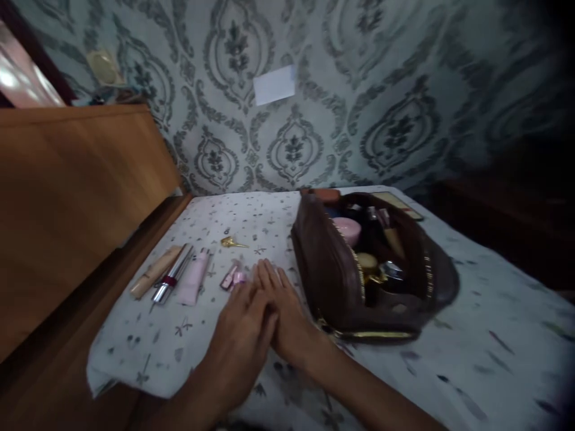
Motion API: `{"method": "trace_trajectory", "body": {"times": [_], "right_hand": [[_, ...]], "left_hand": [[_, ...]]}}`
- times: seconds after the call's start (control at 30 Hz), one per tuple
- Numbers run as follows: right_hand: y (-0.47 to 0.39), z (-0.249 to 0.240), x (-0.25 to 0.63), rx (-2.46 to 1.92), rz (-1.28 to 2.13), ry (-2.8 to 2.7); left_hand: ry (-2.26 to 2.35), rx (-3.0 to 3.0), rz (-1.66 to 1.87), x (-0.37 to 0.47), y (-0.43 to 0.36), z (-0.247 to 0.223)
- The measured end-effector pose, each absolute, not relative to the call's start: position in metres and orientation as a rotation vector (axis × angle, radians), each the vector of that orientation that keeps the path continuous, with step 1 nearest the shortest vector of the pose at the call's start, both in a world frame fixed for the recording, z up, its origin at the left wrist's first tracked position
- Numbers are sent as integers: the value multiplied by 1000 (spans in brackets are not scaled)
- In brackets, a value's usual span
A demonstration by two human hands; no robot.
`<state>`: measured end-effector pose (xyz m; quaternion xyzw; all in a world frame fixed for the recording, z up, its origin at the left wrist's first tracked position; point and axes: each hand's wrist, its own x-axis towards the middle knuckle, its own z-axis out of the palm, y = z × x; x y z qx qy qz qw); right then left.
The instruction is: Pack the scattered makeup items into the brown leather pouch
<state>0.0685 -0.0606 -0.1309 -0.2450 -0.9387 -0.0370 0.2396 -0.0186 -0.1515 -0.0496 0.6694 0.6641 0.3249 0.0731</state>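
My two hands are together over the white patterned cloth (171, 371), touching each other. My right hand (285, 311) lies flat with its fingers stretched forward, holding nothing visible. My left hand (245, 332) rests against its left side, fingers loosely bent and thumb apart; its fingertips are partly hidden, and no object shows in it. Just past the left fingers are a small pink bottle (229, 278) and a shiny pink piece (239, 278). Right of my hands stands an unzipped dark brown bag (323, 257) with a pink round container (347, 229) and other cosmetics inside.
To the left lie a beige tube (155, 272), a silver tube with a dark red band (173, 274) and a pale pink tube (194, 276). Farther back is a small gold item (229, 242). A wooden panel (81, 197) borders the left side; a patterned wall (291, 143) rises behind.
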Motion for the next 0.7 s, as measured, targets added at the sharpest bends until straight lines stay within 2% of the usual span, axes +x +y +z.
{"method": "trace_trajectory", "body": {"times": [0.17, 0.27, 0.37, 0.5, 0.6, 0.7], "right_hand": [[-54, -145, 64, -581, -139, -2598], [-53, -151, 54, -631, -197, -2591], [-53, -157, 43, -709, -173, -2546], [-52, -163, 40, -686, -59, -2487], [-53, -165, 46, -637, 35, -2473], [-53, -164, 52, -597, 165, -2453]], "left_hand": [[1730, 1842, 991, -33, -155, -54], [2048, 1891, 942, -71, -150, -62], [2646, 1857, 553, -115, -143, -73], [2890, 1685, 68, -146, -142, -87], [2878, 1633, 41, -149, -143, -92], [2842, 1535, 242, -154, -144, -93]]}}
